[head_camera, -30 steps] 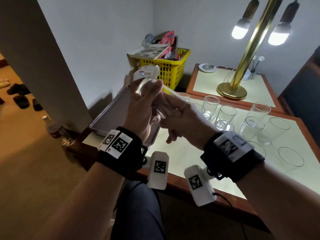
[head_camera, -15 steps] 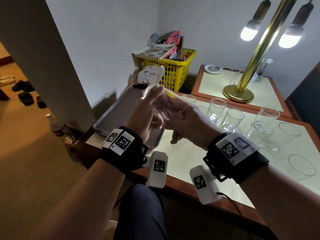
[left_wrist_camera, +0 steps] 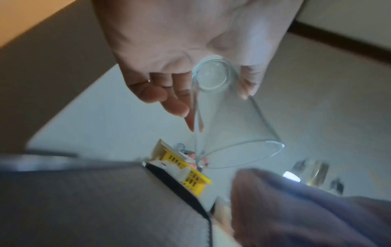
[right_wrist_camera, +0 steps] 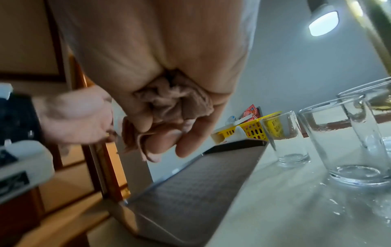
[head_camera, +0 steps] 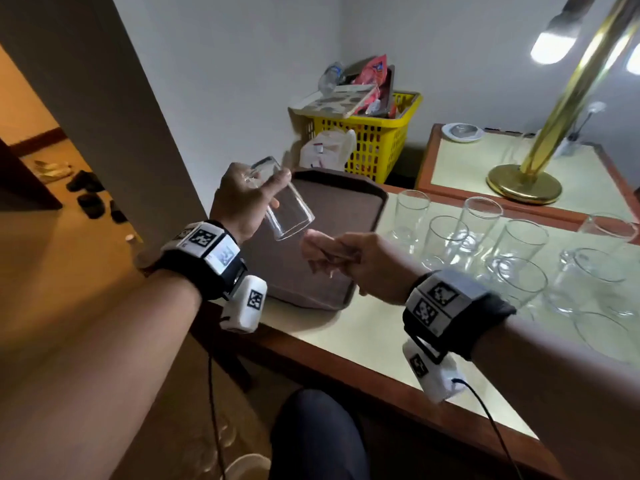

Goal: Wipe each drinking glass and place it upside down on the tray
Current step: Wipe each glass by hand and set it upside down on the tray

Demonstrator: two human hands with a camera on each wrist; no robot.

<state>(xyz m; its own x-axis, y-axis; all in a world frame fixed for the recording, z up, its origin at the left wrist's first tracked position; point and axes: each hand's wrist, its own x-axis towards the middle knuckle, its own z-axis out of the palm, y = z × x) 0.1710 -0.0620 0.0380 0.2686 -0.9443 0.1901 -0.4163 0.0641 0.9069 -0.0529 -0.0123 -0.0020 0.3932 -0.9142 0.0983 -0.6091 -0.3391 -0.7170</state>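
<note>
Now, left hand [head_camera: 242,202]: grips glass [head_camera: 284,209], mouth tilted down over tray [head_camera: 346,209].
Right hand [head_camera: 360,265]: clenched on cloth [right_wrist_camera: 169,103].

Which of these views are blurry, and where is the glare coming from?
Head view: bright glare from the lamp bulb top right, left side dim. Left wrist view: the tray is smeared by motion blur, while the glass stays fairly readable. Right wrist view: the left hand blurs; the cloth looks sharper.

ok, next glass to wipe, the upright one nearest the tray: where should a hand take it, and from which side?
Probably round the lower wall of the glass nearest the tray, coming in from the tray side. It stands upright, mouth up, tapering toward the base, with the other glasses crowding its far side.
</note>
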